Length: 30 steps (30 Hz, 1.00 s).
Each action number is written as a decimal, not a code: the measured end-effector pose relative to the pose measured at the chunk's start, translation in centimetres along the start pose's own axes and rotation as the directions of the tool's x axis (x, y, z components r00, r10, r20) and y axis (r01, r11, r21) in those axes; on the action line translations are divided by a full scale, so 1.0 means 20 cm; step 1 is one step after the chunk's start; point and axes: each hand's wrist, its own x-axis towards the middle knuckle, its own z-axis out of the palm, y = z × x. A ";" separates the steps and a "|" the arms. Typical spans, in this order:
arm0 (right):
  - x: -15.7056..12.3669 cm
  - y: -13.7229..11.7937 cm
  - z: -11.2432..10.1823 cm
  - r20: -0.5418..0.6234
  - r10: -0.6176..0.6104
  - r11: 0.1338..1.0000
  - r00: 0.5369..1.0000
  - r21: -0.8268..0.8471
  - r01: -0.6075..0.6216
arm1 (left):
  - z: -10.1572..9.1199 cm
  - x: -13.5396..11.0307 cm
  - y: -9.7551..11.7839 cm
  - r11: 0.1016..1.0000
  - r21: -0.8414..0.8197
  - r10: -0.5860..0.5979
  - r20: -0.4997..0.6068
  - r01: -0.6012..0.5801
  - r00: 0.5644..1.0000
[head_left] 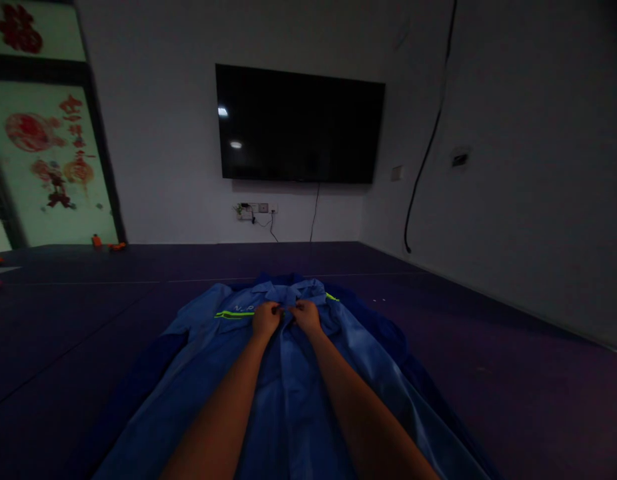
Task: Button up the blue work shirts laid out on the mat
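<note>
A blue work shirt (288, 393) with neon yellow-green stripes across the chest lies flat on a dark purple surface (488, 347), collar away from me. My left hand (266, 318) and my right hand (305, 315) meet at the front placket just below the collar (288, 291). Both have their fingers pinched on the fabric there, almost touching each other. My bare forearms stretch out over the shirt's front. What the fingertips grip beyond the cloth is too small to make out.
A dark wall-mounted screen (298, 123) hangs ahead, with sockets and cables (256, 211) beneath it. A black cable (428, 147) runs down the right wall. A glass door with red paper decorations (48, 153) stands at the left, and small orange items (106, 244) lie by it.
</note>
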 end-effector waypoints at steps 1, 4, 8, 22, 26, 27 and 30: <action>0.00 0.00 0.00 0.010 0.002 0.999 1.000 0.032 -0.003 | 0.00 -0.01 0.01 0.997 0.072 0.027 0.032 -0.029 0.999; 0.00 0.00 0.01 0.029 0.003 0.995 1.000 0.096 -0.006 | -0.01 -0.02 0.05 0.951 0.290 0.071 0.126 -0.105 0.989; 0.01 0.00 0.01 0.028 -0.006 0.995 1.000 0.100 0.003 | -0.01 -0.03 0.06 0.955 0.280 0.069 0.112 -0.098 0.991; -0.01 -0.07 -0.01 -0.121 -0.252 0.963 0.960 -0.132 0.236 | -0.01 0.02 -0.05 0.959 -0.278 -0.085 -0.077 0.061 0.993; -0.02 -0.09 0.01 -0.002 -0.311 0.937 0.950 -0.167 0.306 | 0.00 0.02 -0.06 0.942 -0.327 -0.103 -0.076 0.073 0.992; -0.02 -0.09 0.01 0.014 -0.307 0.938 0.952 -0.165 0.305 | 0.00 0.02 -0.06 0.939 -0.336 -0.107 -0.076 0.075 0.991; -0.03 -0.09 0.01 0.035 -0.288 0.945 0.957 -0.150 0.290 | 0.00 0.02 -0.06 0.931 -0.357 -0.113 -0.074 0.079 0.991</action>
